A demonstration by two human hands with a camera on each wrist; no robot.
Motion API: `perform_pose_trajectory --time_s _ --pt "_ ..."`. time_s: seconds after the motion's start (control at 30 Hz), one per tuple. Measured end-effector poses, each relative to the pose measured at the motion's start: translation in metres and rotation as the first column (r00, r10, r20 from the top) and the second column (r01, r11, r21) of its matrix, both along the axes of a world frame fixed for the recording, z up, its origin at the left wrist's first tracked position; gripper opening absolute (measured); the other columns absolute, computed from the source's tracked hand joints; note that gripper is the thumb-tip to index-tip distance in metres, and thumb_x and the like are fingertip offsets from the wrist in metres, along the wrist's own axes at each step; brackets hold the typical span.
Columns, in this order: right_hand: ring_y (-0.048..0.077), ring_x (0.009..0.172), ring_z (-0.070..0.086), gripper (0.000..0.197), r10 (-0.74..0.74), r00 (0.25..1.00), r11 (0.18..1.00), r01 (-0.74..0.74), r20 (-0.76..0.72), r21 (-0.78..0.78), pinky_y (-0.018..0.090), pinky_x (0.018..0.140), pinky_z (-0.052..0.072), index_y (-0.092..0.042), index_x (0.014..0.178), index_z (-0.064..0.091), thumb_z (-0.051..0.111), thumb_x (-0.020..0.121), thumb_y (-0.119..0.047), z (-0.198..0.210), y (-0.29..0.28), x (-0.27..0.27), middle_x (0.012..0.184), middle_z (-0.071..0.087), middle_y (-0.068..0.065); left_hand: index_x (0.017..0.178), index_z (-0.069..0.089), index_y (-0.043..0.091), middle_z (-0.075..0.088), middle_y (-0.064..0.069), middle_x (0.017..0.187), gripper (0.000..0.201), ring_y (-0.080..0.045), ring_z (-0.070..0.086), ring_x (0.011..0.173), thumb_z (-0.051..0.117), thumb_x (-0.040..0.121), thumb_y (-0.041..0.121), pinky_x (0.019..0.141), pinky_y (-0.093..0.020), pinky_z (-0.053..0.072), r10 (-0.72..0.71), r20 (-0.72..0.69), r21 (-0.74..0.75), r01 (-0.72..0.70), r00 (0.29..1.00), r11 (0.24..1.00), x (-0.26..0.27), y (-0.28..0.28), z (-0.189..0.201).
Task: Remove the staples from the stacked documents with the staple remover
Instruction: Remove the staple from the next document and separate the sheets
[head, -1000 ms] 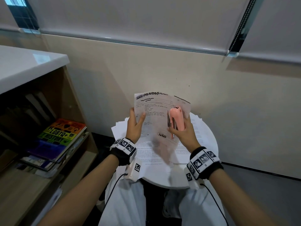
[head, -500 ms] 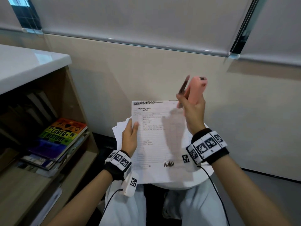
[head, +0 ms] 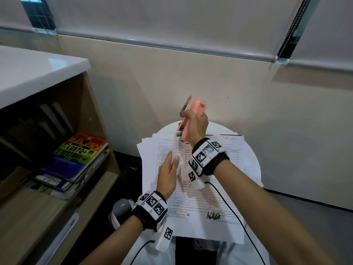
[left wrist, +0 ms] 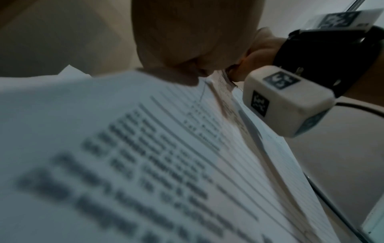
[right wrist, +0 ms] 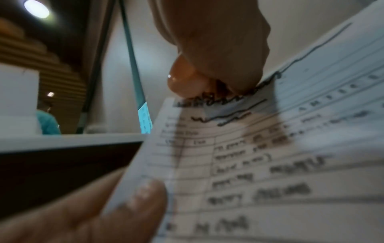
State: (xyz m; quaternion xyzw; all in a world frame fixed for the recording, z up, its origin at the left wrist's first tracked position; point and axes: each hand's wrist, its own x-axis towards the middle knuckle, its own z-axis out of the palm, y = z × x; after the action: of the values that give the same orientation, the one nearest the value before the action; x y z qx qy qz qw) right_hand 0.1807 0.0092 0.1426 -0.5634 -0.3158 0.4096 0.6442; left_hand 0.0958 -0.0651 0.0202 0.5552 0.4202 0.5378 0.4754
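A stack of printed documents lies on a small round white table. My left hand rests flat on the top sheet with straight fingers, pressing it down. My right hand grips a pink staple remover with its metal arm sticking up. The remover's lower end touches the top left corner of the top sheet. In the right wrist view the pink tip sits on the sheet's scribbled header, and a left fingertip lies on the paper's left edge. The staple itself is hidden.
A wooden bookshelf with a white top stands close on the left, holding a colourful book and others. A beige wall rises right behind the table. Cables run from both wrist cameras across the paper.
The right hand brought the remover down from the raised position on the right to the sheet's top left corner. The left hand slid from the sheet's left edge onto its face.
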Motion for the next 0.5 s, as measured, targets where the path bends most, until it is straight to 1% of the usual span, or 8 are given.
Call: perform_pose_trajectory --time_s 0.07,0.13,0.2,0.27,0.33,0.4,0.47,0.5 --pt "0.021 0.057 0.054 0.009 0.002 0.995 1.0 -0.004 0.104 0.019 0.032 0.056 0.049 -0.011 0.068 0.06 0.069 0.065 -0.012 -0.0018 -0.0018 -0.0022 0.062 0.059 0.002 0.121 0.055 0.021 0.064 0.011 0.118 0.028 -0.004 0.057 0.115 0.04 0.1 0.032 0.102 -0.031 0.045 -0.004 -0.024 0.02 0.004 1.0 1.0 0.0008 -0.0004 0.0016" --pt "0.018 0.052 0.053 0.009 0.001 0.974 0.999 -0.009 0.225 0.035 0.029 0.053 0.047 -0.013 0.064 0.06 0.069 0.066 -0.015 -0.004 -0.0035 -0.0046 0.058 0.058 -0.001 0.111 0.057 0.018 0.067 0.007 0.109 0.024 -0.008 0.061 0.107 0.04 0.1 0.032 0.098 -0.037 0.048 0.001 -0.039 0.016 0.0 0.999 1.0 0.0021 -0.0003 0.0031" --pt "0.015 0.045 0.05 0.017 -0.014 0.95 0.999 0.0 0.312 0.043 0.027 0.05 0.044 -0.016 0.056 0.057 0.068 0.068 -0.018 -0.0036 -0.0059 -0.0065 0.05 0.054 -0.005 0.11 0.057 0.02 0.067 0.008 0.108 0.024 -0.008 0.061 0.106 0.039 0.101 0.033 0.097 -0.037 0.049 0.008 -0.052 0.01 -0.007 0.999 1.0 0.0034 -0.0002 0.0034" --pt "0.015 0.045 0.047 0.021 -0.023 0.945 0.998 0.005 0.327 0.057 0.027 0.05 0.041 -0.019 0.052 0.053 0.066 0.068 -0.022 -0.0032 -0.0056 -0.0086 0.048 0.051 -0.007 0.112 0.057 0.023 0.067 0.01 0.11 0.025 -0.007 0.061 0.108 0.037 0.101 0.035 0.098 -0.036 0.048 0.01 -0.06 0.013 -0.01 0.998 1.0 0.0046 0.0 0.0027" --pt "0.017 0.05 0.048 0.015 -0.027 0.948 0.998 0.007 0.317 0.063 0.027 0.052 0.04 -0.016 0.054 0.053 0.059 0.061 -0.028 -0.0023 -0.0051 -0.0103 0.052 0.052 -0.005 0.11 0.057 0.025 0.067 0.012 0.109 0.024 -0.005 0.061 0.107 0.036 0.101 0.034 0.098 -0.036 0.048 0.011 -0.064 0.016 -0.01 0.998 1.0 0.0056 -0.0006 0.0032" --pt "0.018 0.051 0.048 0.014 -0.021 0.952 0.998 0.0 0.304 0.068 0.028 0.052 0.041 -0.015 0.055 0.054 0.056 0.057 -0.029 -0.0024 -0.0053 -0.0106 0.053 0.052 -0.004 0.109 0.057 0.023 0.067 0.012 0.107 0.024 -0.005 0.061 0.105 0.037 0.101 0.032 0.097 -0.036 0.049 0.011 -0.072 0.022 -0.01 0.997 1.0 0.0054 0.0002 0.0046" --pt "0.016 0.049 0.048 0.011 -0.011 0.948 0.996 -0.017 0.318 0.083 0.03 0.052 0.043 -0.018 0.055 0.053 0.058 0.058 -0.027 -0.0016 -0.0059 -0.0084 0.051 0.051 -0.005 0.112 0.057 0.022 0.067 0.011 0.108 0.024 -0.004 0.061 0.106 0.037 0.101 0.032 0.098 -0.035 0.048 0.011 -0.083 0.023 -0.009 0.996 1.0 0.004 0.0012 0.0067" --pt "0.015 0.051 0.05 0.009 0.007 0.95 0.995 -0.039 0.313 0.094 0.031 0.054 0.046 -0.018 0.057 0.054 0.059 0.061 -0.025 0.0004 -0.006 -0.0058 0.053 0.053 -0.006 0.114 0.057 0.023 0.067 0.011 0.109 0.025 -0.004 0.061 0.107 0.038 0.101 0.032 0.098 -0.035 0.048 0.013 -0.09 0.024 -0.011 0.996 1.0 0.0028 0.0023 0.0072"
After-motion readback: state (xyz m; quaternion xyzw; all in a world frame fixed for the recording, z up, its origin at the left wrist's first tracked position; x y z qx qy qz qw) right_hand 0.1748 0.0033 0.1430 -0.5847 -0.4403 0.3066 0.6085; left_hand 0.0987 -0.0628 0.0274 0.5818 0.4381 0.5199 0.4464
